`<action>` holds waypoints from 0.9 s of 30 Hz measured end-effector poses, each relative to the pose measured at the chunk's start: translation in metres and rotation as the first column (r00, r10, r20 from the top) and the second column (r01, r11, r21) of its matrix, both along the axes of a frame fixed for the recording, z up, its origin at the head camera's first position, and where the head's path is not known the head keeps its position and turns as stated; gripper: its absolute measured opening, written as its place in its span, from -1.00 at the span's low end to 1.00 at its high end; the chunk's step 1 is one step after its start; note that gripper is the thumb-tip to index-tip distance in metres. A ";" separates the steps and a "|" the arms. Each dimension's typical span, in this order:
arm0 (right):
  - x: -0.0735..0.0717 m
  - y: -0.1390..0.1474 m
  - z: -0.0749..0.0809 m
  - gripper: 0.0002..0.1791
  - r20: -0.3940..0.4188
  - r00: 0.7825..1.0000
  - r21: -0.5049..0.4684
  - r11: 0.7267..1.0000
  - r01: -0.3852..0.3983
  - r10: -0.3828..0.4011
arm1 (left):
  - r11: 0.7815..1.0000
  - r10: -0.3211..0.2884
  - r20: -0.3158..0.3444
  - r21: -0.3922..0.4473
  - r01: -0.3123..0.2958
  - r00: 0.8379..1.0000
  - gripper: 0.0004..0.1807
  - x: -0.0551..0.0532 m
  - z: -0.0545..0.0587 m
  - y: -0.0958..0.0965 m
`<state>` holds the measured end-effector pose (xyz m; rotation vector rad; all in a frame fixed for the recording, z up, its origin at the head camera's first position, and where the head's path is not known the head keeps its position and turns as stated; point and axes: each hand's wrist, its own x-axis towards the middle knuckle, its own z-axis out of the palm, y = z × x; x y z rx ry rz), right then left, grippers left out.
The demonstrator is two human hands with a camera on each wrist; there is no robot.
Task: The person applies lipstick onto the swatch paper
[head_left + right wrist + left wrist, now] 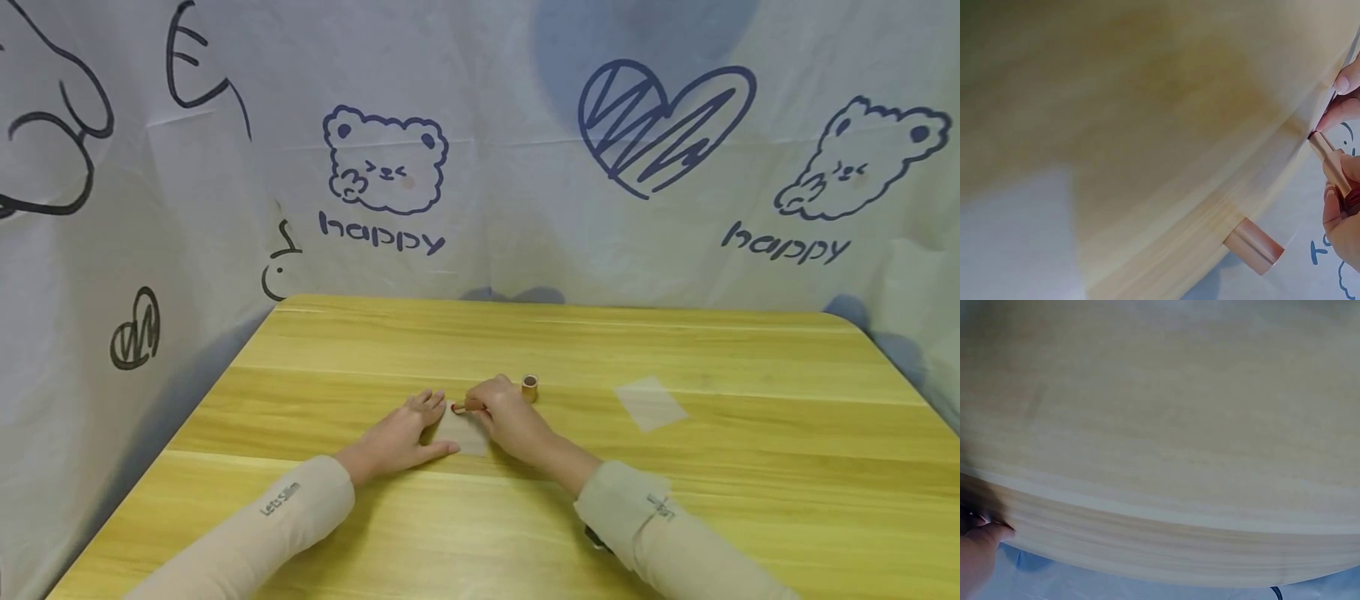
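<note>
My right hand (513, 421) grips a lipstick (468, 407) with a copper-coloured tube, its red tip down at the upper part of a small thin white sheet (468, 440). The right wrist view shows the tube pinched between thumb and fingers, close to the left hand's fingertips. On the sheet's left side rests my left hand (405, 437), fingers extended at the upper edge and thumb laid across the lower part. Just beyond the right hand stands the copper-coloured lipstick cap (529, 388), open end up. Only part of the left hand (979, 556) enters the left wrist view.
A second thin white sheet (650, 403) lies flat to the right on the wooden table (712, 500). Behind the table hangs a pale cloth (510, 208) with drawn bears and hearts.
</note>
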<state>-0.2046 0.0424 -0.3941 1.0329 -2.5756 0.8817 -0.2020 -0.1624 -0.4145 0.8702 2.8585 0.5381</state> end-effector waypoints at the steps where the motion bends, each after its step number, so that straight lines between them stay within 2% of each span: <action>1: 0.000 0.000 0.000 -0.95 -0.004 1.000 0.005 1.000 -0.002 0.002 | 1.000 -0.001 -0.002 0.001 0.001 1.000 -0.20 0.000 0.000 0.000; 16: -0.001 -0.001 0.002 -0.95 -0.037 0.999 0.068 0.998 -0.002 0.004 | 1.000 0.005 -0.004 0.008 -0.005 1.000 -0.20 0.001 0.000 0.002; 27: -0.001 -0.001 0.003 -0.94 -0.013 1.000 0.067 0.998 -0.002 0.003 | 1.000 -0.006 -0.013 -0.012 0.006 1.000 -0.21 0.000 0.000 0.002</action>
